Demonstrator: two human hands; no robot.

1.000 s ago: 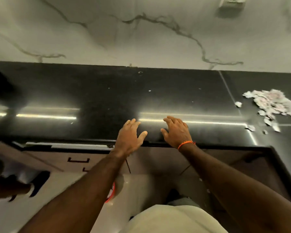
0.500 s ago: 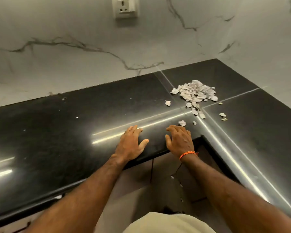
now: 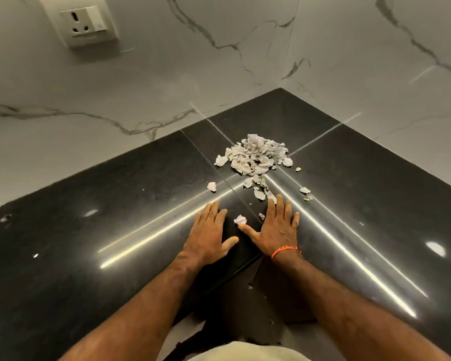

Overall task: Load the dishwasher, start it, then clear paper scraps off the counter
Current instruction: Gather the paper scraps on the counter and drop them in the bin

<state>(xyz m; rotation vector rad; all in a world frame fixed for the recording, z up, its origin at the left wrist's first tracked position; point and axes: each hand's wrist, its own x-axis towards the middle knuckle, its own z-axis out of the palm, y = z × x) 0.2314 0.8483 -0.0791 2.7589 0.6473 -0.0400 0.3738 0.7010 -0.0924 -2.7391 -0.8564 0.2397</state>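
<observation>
now two flat, empty hands, left hand (image 3: 208, 234) and right hand (image 3: 276, 230), face one scrap pile (image 3: 255, 156).

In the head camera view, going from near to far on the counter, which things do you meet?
Orange wristband → right hand → small scrap by the thumb → main pile of paper scraps → wall socket.
</observation>
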